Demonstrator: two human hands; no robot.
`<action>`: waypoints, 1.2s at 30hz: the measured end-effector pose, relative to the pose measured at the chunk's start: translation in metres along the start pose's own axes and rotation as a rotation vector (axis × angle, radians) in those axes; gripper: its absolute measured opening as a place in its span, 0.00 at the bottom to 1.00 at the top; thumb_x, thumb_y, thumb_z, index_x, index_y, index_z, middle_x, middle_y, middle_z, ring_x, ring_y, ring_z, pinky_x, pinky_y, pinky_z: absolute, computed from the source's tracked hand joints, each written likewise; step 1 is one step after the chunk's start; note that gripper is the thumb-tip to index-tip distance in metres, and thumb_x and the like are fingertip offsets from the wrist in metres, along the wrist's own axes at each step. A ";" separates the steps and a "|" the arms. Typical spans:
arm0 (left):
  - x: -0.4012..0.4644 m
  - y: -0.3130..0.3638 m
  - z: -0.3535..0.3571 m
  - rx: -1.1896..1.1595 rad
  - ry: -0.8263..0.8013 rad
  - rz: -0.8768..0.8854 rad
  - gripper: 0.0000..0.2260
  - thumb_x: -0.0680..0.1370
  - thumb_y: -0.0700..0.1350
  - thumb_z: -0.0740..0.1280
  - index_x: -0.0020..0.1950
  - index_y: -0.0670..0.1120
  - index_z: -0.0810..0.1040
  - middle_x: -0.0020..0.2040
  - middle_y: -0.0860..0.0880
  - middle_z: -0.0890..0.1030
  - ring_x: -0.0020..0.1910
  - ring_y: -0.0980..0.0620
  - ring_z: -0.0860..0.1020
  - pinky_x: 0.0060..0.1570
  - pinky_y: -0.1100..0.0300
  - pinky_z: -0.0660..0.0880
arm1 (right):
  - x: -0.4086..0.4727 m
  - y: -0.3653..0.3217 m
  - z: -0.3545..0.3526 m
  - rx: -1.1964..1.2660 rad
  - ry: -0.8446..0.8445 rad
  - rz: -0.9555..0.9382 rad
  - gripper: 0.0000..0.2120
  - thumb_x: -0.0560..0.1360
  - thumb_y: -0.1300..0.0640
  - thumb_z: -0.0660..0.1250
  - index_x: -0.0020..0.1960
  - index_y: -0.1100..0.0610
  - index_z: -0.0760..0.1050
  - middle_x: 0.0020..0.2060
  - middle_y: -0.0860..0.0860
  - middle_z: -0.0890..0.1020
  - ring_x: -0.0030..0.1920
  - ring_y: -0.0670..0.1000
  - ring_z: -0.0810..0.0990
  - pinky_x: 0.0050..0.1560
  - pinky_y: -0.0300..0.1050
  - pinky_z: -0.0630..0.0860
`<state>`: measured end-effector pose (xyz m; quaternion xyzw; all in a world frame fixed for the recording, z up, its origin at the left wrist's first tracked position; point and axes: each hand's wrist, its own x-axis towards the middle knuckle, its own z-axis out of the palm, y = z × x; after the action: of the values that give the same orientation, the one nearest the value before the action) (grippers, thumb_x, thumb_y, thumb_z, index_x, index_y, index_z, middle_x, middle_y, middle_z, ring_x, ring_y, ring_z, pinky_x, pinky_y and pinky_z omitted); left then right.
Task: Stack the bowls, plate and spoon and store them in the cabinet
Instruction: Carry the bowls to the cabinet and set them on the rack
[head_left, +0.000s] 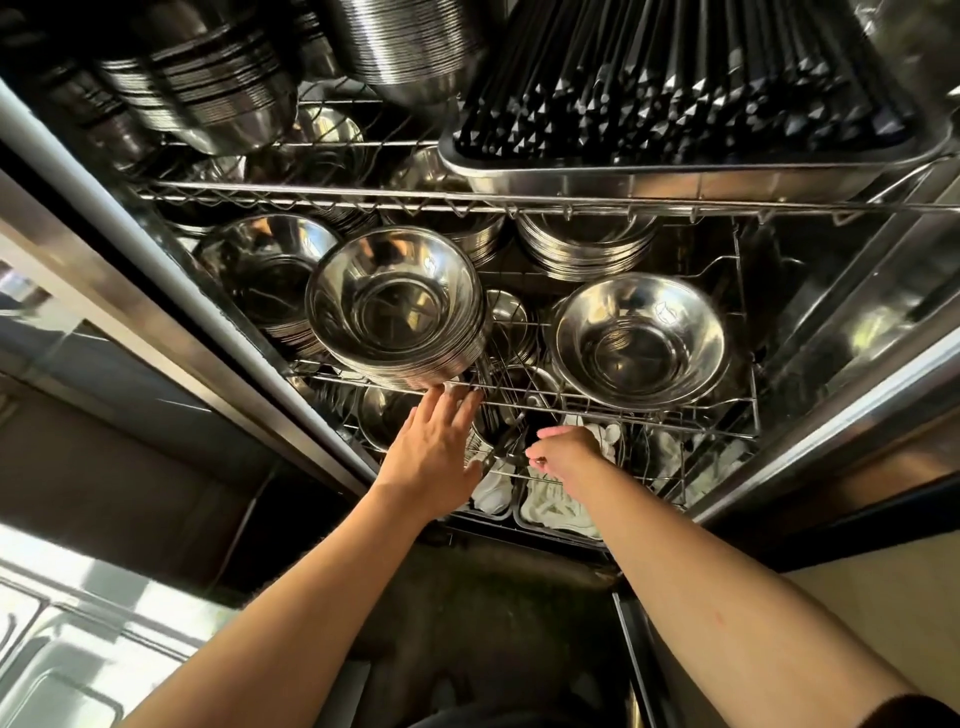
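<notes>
I look into an open steel cabinet with wire shelves. A tall stack of steel bowls stands on the middle shelf, leaning over its front edge. My left hand reaches up beneath it, fingers spread, the fingertips touching the stack's underside at the shelf rail. My right hand is below the same shelf, fingers curled at the front wire of the lower shelf; what it pinches is too small to tell. Another steel bowl sits to the right on the middle shelf.
A steel tray of black chopsticks fills the top shelf's right side, with stacked bowls on its left. Plate stacks stand at the back. White cloths lie on the bottom level. The cabinet's door frame runs along the left.
</notes>
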<state>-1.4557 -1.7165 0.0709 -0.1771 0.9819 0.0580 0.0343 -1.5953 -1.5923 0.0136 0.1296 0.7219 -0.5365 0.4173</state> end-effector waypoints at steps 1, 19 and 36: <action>0.000 0.000 0.000 0.003 -0.003 -0.001 0.41 0.77 0.58 0.65 0.82 0.48 0.46 0.82 0.43 0.53 0.81 0.42 0.47 0.77 0.48 0.51 | -0.001 0.000 0.000 -0.014 -0.011 0.003 0.20 0.73 0.78 0.69 0.64 0.68 0.78 0.56 0.67 0.82 0.47 0.59 0.81 0.44 0.43 0.81; 0.009 -0.001 -0.016 0.022 -0.067 0.015 0.37 0.76 0.61 0.65 0.80 0.49 0.55 0.75 0.46 0.65 0.76 0.43 0.59 0.63 0.47 0.75 | -0.060 0.012 -0.035 -0.733 0.047 -0.577 0.12 0.75 0.50 0.74 0.58 0.48 0.79 0.58 0.48 0.81 0.45 0.42 0.79 0.36 0.35 0.72; 0.052 0.074 -0.071 -0.079 0.061 0.247 0.36 0.76 0.65 0.64 0.78 0.51 0.58 0.73 0.46 0.69 0.73 0.43 0.66 0.63 0.46 0.75 | -0.138 -0.052 -0.111 -0.946 0.541 -0.858 0.34 0.75 0.41 0.71 0.76 0.52 0.66 0.73 0.51 0.69 0.72 0.55 0.67 0.67 0.55 0.72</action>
<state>-1.5333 -1.6747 0.1438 -0.0578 0.9938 0.0949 -0.0097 -1.5948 -1.4789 0.1593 -0.2340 0.9443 -0.2307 -0.0148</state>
